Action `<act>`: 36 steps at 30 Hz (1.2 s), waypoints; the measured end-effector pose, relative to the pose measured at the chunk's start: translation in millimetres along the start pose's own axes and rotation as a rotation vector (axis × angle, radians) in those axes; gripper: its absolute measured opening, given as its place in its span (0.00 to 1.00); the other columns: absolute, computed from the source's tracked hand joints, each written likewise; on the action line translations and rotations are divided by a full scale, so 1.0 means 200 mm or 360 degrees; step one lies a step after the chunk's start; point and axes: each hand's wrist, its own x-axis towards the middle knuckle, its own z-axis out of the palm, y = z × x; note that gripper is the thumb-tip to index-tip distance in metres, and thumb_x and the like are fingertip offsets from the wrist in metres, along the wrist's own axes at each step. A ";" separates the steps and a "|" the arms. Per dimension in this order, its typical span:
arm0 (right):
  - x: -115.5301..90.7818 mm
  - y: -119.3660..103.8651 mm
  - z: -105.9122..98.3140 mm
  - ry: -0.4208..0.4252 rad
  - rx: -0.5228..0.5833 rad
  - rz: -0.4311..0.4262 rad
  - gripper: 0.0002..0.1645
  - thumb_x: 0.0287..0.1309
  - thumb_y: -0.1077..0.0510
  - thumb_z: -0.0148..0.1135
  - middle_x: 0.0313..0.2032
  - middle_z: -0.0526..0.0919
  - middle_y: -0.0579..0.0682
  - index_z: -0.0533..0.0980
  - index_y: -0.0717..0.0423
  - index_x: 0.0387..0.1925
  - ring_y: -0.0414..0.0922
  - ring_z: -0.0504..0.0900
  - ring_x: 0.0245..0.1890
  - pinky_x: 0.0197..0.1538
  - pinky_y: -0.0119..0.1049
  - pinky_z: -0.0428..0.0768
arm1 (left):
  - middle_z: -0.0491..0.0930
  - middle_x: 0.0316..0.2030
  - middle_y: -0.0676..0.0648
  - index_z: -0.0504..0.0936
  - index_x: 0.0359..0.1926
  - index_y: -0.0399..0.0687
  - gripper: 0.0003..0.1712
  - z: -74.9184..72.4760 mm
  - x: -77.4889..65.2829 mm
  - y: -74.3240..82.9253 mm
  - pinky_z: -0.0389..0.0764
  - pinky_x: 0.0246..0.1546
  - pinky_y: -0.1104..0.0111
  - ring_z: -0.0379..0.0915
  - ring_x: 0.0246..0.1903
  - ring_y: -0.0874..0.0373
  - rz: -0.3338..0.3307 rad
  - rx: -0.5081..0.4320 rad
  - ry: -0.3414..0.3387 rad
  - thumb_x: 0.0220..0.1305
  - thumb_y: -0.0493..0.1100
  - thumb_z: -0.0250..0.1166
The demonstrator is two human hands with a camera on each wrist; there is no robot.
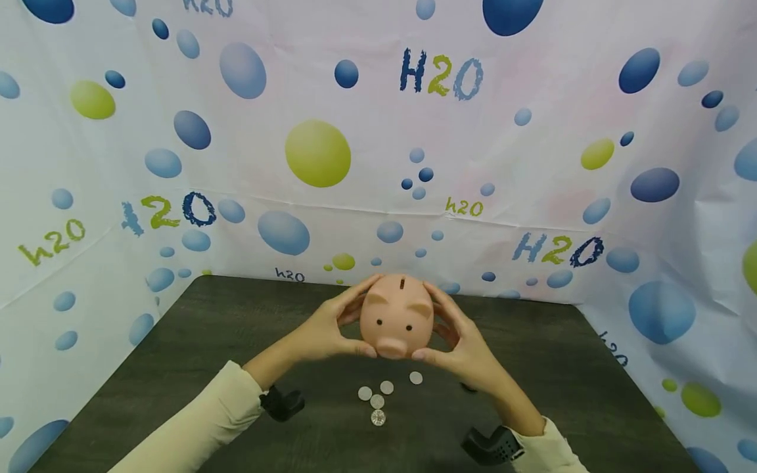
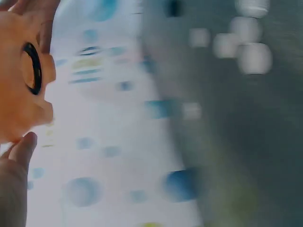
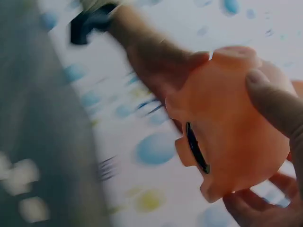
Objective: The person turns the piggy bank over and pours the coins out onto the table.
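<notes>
A pink piggy bank (image 1: 396, 318), face and top coin slot towards the head camera, is held up over the dark table. My left hand (image 1: 328, 332) grips its left side, thumb low by the snout and fingers behind. On the other side my right hand (image 1: 467, 341) holds it the same way. Both wrist views look at the piggy bank (image 3: 241, 137) from below, where a black-rimmed round plug (image 3: 198, 147) and stubby feet show. Below it, several silver coins (image 1: 377, 401) lie on the tabletop, blurred in the wrist views.
The dark wooden table (image 1: 284, 427) ends at a white backdrop (image 1: 367, 92) printed with blue and green bubbles. A small black object (image 1: 468, 387) on the table is partly hidden by the right forearm. Black wrist cameras (image 1: 491, 447) sit at both cuffs.
</notes>
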 end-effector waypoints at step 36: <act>-0.09 0.22 0.05 0.0029 0.0373 0.0714 0.36 0.73 0.49 0.47 0.63 0.65 0.68 0.53 0.68 0.71 0.51 0.80 0.52 0.55 0.46 0.80 | 0.67 0.64 0.35 0.58 0.71 0.38 0.39 0.08 -0.03 -0.16 0.79 0.55 0.61 0.70 0.60 0.44 -0.0620 -0.0078 0.0099 0.69 0.53 0.59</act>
